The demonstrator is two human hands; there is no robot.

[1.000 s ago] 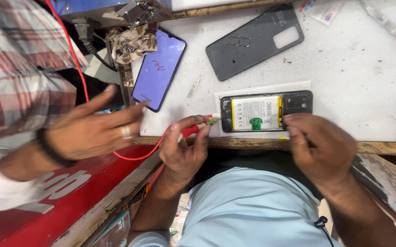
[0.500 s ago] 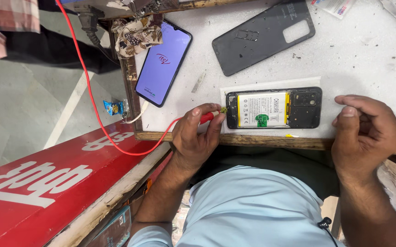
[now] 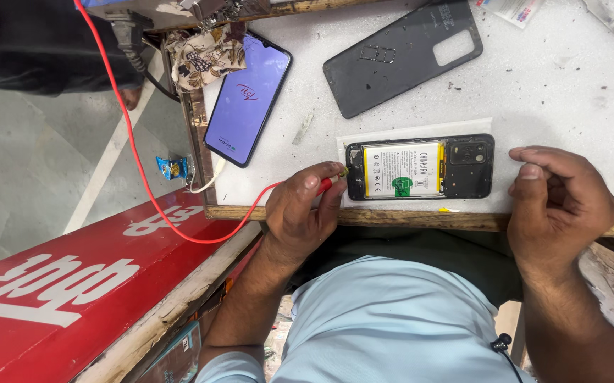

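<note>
An opened black phone (image 3: pixel 466 167) with its battery showing lies on a white sheet near the bench's front edge. My left hand (image 3: pixel 300 213) pinches a red probe (image 3: pixel 325 185) with a red wire (image 3: pixel 144 177), its tip at the phone's left end. My right hand (image 3: pixel 559 202) rests loosely curled on the bench just right of the phone, holding nothing that I can see. The phone's dark back cover (image 3: pixel 399 57) lies farther back. A second phone (image 3: pixel 249 96) with a lit purple screen lies at the left.
The white bench top (image 3: pixel 569 99) ends in a wooden front edge (image 3: pixel 406 218). A patterned cloth (image 3: pixel 204 57) and a black cable sit at the back left. A red sign board (image 3: pixel 73 284) leans below left. A person in dark clothes stands at the top left.
The other person's pointing hand and checked sleeve have left the view. My right hand moved off the phone to the right. The view shifted closer.
</note>
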